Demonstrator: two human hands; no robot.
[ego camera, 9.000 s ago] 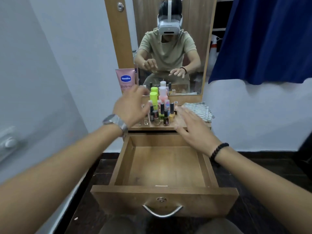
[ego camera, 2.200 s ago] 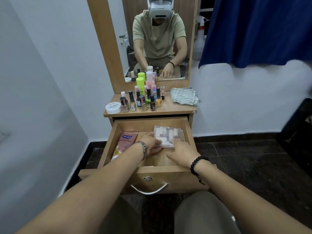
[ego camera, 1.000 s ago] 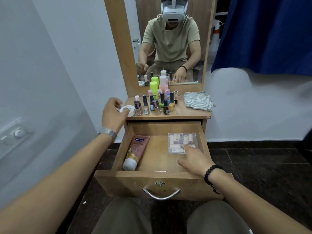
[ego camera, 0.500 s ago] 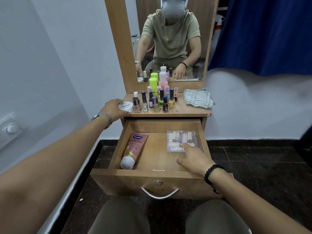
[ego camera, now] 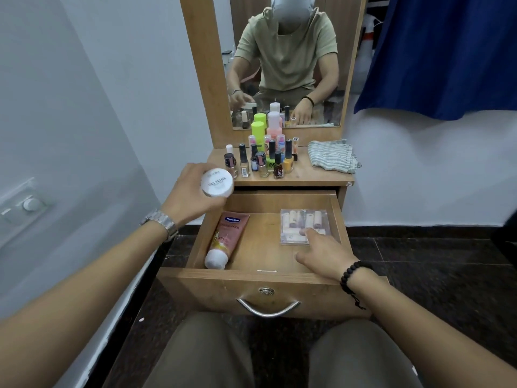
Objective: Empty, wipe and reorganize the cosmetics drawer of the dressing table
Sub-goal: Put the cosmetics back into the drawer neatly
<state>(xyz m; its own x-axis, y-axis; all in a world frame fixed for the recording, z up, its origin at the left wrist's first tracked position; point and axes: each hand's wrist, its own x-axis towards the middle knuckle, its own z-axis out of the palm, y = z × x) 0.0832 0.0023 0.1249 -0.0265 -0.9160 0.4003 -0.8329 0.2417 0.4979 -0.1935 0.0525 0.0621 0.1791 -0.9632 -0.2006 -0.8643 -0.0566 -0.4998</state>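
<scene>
The wooden drawer (ego camera: 265, 287) is pulled out below the dressing table top (ego camera: 307, 175). A pink lotion tube (ego camera: 225, 239) lies along the drawer's left side, and a clear plastic case of small tubes (ego camera: 303, 221) sits at its right rear. My left hand (ego camera: 193, 196) grips a round white jar (ego camera: 217, 182) in the air over the drawer's left rear corner. My right hand (ego camera: 324, 254) rests inside the drawer with a straight forefinger touching the case's near edge. Several nail polish bottles (ego camera: 263, 161) stand on the top.
A folded striped cloth (ego camera: 331, 159) lies on the right of the dressing table top. The mirror (ego camera: 285, 60) rises behind the bottles. A white wall runs close on the left, a blue curtain (ego camera: 442, 51) hangs at the right, and my knees sit below the drawer front.
My left hand has lifted the white jar off the table top and brought it toward the drawer. My right hand stays on the clear case.
</scene>
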